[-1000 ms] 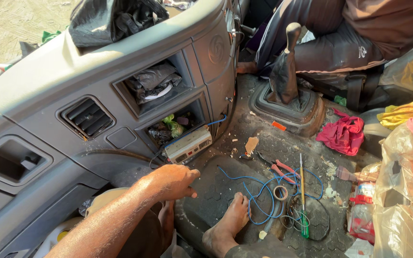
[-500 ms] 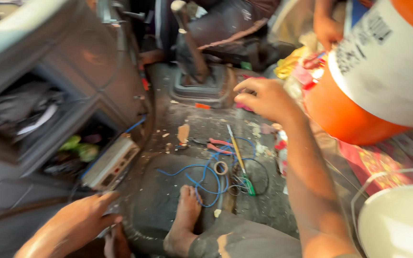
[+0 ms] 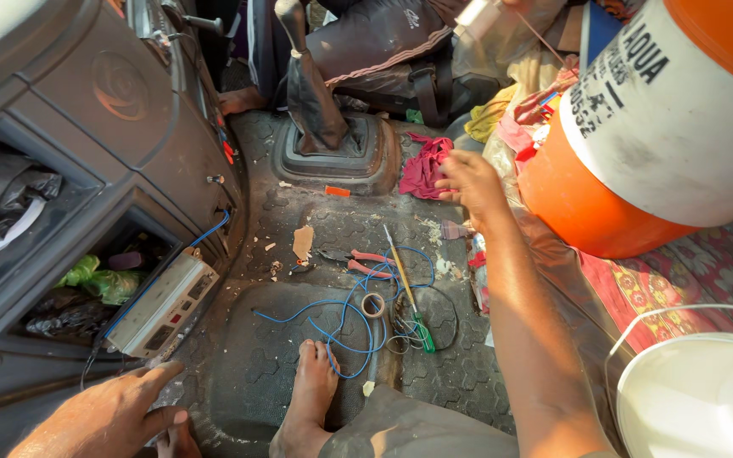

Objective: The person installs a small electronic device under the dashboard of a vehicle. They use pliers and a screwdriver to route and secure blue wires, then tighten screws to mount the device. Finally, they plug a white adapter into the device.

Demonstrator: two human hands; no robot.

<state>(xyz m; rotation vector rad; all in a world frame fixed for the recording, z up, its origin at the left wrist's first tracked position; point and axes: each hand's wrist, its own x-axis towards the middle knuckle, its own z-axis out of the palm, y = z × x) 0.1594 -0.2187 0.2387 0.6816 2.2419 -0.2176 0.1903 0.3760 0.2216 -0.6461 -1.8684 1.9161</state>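
Right hand: my right hand (image 3: 468, 182) is stretched out over the cab floor, fingers loosely spread, gripping nothing; its fingertips are at the edge of the red rag (image 3: 424, 165), touching it or just short of it, I cannot tell which.
Left hand: my left hand (image 3: 120, 411) is open, palm down, low beside the dashboard, just below the radio unit (image 3: 163, 305); it holds nothing.
Radio unit: it hangs tilted out of its dashboard slot, a blue wire (image 3: 209, 231) running up from it toward the dash, so I judge it is pulled out but not refitted.
Wiring: a loose tangle of blue wires (image 3: 345, 318) lies on the floor mat (image 3: 256, 373) by my bare foot (image 3: 311, 394), not joined to anything that I can see.
Tools: red-handled pliers (image 3: 365, 261), a green-handled screwdriver (image 3: 409, 297) and a small roll of tape (image 3: 373, 304) lie among the wires, none in my hands.
Around: gear lever (image 3: 307, 93) beyond the rag, orange and white barrel (image 3: 638, 144) to my right.
Progress: I judge the job is midway, the unit out and tools laid down.
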